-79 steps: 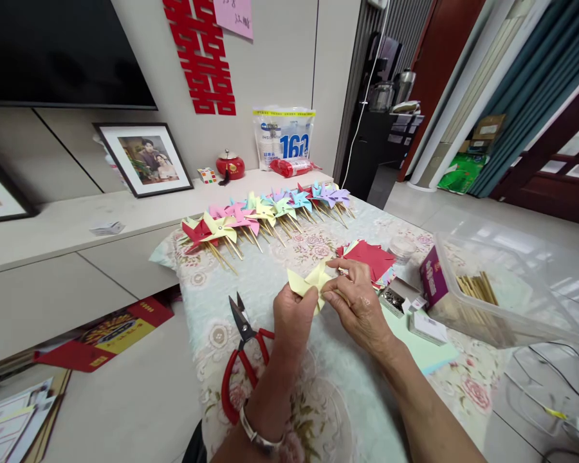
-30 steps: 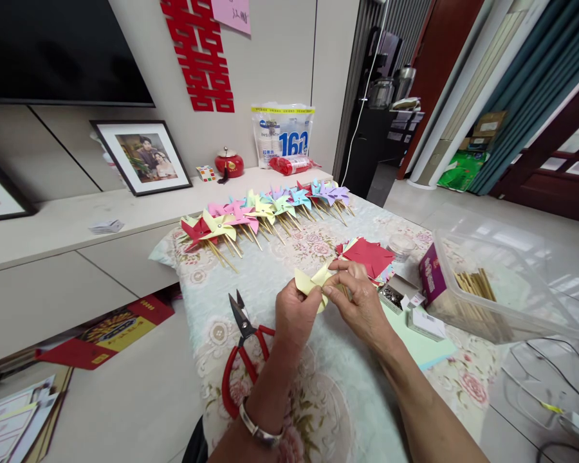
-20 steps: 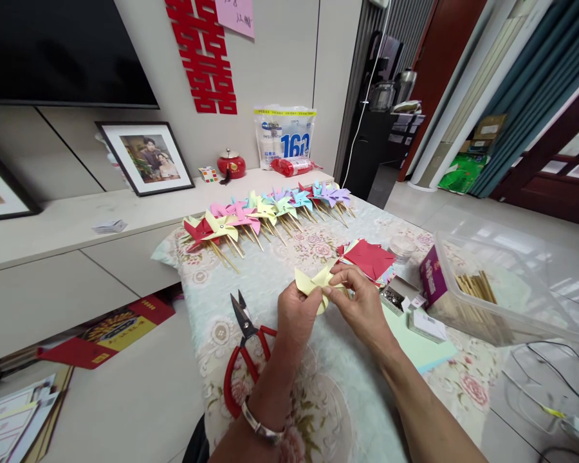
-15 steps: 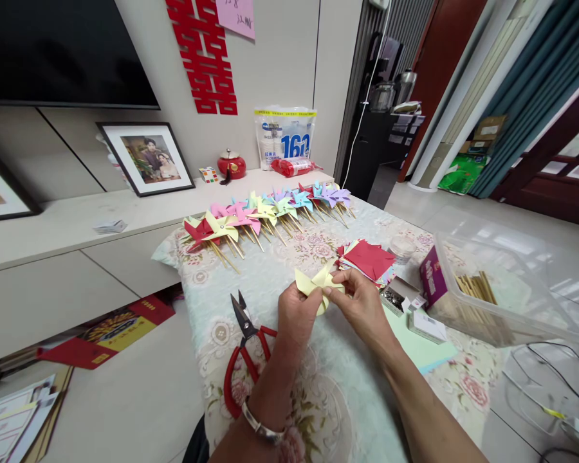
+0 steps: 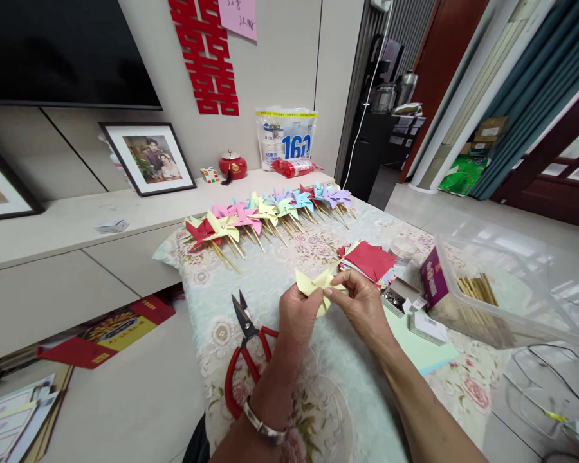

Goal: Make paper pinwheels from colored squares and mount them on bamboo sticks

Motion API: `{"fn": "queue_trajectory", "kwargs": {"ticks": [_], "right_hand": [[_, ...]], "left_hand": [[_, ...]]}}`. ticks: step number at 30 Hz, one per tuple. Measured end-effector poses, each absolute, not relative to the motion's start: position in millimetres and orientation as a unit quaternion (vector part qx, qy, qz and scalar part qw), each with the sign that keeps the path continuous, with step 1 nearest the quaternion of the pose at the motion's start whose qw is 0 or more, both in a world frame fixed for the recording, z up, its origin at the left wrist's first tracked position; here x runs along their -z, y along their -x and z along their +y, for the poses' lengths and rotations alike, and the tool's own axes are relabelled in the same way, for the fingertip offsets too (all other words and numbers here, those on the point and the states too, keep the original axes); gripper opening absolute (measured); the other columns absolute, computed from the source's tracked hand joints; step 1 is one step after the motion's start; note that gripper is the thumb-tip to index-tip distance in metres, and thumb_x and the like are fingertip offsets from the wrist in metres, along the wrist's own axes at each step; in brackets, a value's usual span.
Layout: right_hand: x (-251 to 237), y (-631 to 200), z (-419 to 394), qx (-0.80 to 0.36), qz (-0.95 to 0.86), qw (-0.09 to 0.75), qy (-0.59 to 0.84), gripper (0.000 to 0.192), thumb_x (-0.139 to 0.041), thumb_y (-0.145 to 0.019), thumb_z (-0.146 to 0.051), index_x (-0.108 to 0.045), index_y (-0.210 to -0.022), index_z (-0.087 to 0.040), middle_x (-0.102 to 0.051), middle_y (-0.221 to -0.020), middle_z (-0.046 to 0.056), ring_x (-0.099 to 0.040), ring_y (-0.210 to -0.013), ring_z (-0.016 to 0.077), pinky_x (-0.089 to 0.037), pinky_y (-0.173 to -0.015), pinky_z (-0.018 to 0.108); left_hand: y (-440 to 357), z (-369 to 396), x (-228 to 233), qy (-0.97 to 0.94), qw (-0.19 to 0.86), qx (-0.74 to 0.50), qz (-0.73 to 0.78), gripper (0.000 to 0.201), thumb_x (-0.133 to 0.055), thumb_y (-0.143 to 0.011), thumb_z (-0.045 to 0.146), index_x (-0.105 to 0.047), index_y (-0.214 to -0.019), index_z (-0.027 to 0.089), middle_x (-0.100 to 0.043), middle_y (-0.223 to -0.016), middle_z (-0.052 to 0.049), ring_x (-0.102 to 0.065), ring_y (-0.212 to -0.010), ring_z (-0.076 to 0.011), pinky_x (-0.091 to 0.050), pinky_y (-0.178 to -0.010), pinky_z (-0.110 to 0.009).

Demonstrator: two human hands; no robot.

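Observation:
A pale yellow paper pinwheel (image 5: 324, 279), its blades folded in toward the middle, is held above the table between both hands. My left hand (image 5: 300, 311) is closed on its left side, thumb near the centre. From the right, my right hand (image 5: 363, 302) pinches it with thumb and fingers at the centre. My fingers hide part of the folds, and no stick shows on it. Red-handled pliers (image 5: 246, 344) lie with jaws apart, left of my left forearm. Beyond my right hand sits a stack of cut paper squares (image 5: 368, 260), a red one on top.
Finished pinwheels on sticks (image 5: 265, 212) lie in a row along the table's far side. At right stand a clear plastic bin (image 5: 525, 308) with wooden sticks (image 5: 477, 290), an open box of small metal pins (image 5: 394, 299), a small white box (image 5: 428, 326) and green paper (image 5: 415, 347).
Hardly anything differs; both hands keep hold of the yellow pinwheel in nearly the same pose. The whole view has shifted very slightly.

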State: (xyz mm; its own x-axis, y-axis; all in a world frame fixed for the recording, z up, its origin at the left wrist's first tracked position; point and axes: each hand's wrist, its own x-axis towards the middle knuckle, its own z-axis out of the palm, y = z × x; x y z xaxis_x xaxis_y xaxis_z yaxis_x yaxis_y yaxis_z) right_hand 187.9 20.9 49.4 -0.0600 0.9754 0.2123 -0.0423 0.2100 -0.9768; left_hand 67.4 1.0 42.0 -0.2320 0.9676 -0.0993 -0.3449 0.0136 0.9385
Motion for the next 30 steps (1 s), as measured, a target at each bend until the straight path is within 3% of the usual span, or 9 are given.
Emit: {"fn": "queue_trajectory", "kwargs": {"ticks": [3,6,12,15,18,24,30], "right_hand": [[-49.1,-187.4,20.0,-0.499,-0.542,0.536,0.411,0.040,-0.085,-0.070,-0.037,-0.067,-0.102,-0.023,-0.072,-0.087,0.001,-0.066,-0.082,0.0209,-0.048,-0.074,0.031],[-49.0,-188.1,20.0,-0.503,-0.543,0.525,0.419,0.059,-0.084,-0.071,-0.036,-0.063,-0.125,-0.023,-0.071,-0.083,0.000,-0.065,-0.078,0.0210,-0.048,-0.073,0.032],[-47.1,-188.3,21.4,-0.491,-0.544,0.525,0.432,0.074,-0.082,-0.071,-0.037,-0.055,-0.137,-0.020,-0.068,-0.079,-0.001,-0.064,-0.075,0.0207,-0.047,-0.074,0.034],[-47.6,-187.8,21.5,-0.485,-0.551,0.520,0.438,0.073,-0.081,-0.072,-0.037,-0.053,-0.137,-0.018,-0.066,-0.075,-0.003,-0.063,-0.073,0.0198,-0.046,-0.073,0.033],[-48.7,-187.7,21.6,-0.476,-0.563,0.510,0.443,0.068,-0.079,-0.073,-0.036,-0.055,-0.134,-0.017,-0.067,-0.075,-0.002,-0.062,-0.071,0.0196,-0.046,-0.071,0.032],[-50.3,-187.0,21.9,-0.477,-0.563,0.507,0.446,0.039,-0.078,-0.072,-0.033,-0.065,-0.105,-0.019,-0.072,-0.076,0.000,-0.065,-0.070,0.0204,-0.048,-0.066,0.030],[-50.9,-185.8,21.6,-0.480,-0.553,0.514,0.446,0.033,-0.080,-0.070,-0.036,-0.068,-0.098,-0.022,-0.076,-0.080,0.002,-0.069,-0.074,0.0239,-0.051,-0.068,0.032]], "left_hand": [[-67.4,0.0,-44.9,-0.319,0.535,-0.620,0.477,0.027,-0.072,-0.064,0.025,-0.077,-0.087,0.013,-0.076,-0.076,-0.003,-0.068,-0.070,-0.0194,-0.050,-0.064,-0.025],[-67.7,-0.2,-46.3,-0.311,0.544,-0.621,0.471,0.029,-0.072,-0.063,0.024,-0.077,-0.088,0.012,-0.076,-0.075,-0.003,-0.069,-0.072,-0.0210,-0.051,-0.065,-0.026],[-68.6,2.0,-43.7,-0.309,0.543,-0.623,0.471,0.029,-0.072,-0.062,0.023,-0.078,-0.088,0.012,-0.078,-0.076,-0.004,-0.072,-0.079,-0.0241,-0.054,-0.070,-0.028],[-68.7,2.2,-43.4,-0.321,0.532,-0.628,0.469,0.028,-0.070,-0.063,0.022,-0.078,-0.088,0.012,-0.078,-0.077,-0.004,-0.073,-0.083,-0.0244,-0.055,-0.076,-0.030],[-68.6,2.1,-43.2,-0.325,0.524,-0.620,0.484,0.029,-0.070,-0.062,0.022,-0.077,-0.088,0.012,-0.078,-0.076,-0.005,-0.072,-0.076,-0.0240,-0.054,-0.070,-0.029],[-68.9,3.0,-42.5,-0.328,0.503,-0.620,0.504,0.025,-0.069,-0.063,0.024,-0.077,-0.083,0.012,-0.077,-0.072,-0.003,-0.071,-0.070,-0.0223,-0.054,-0.067,-0.028],[-69.8,5.1,-39.0,-0.322,0.490,-0.612,0.531,0.018,-0.071,-0.061,0.022,-0.074,-0.076,0.014,-0.076,-0.068,-0.003,-0.069,-0.064,-0.0209,-0.053,-0.065,-0.029]]}}
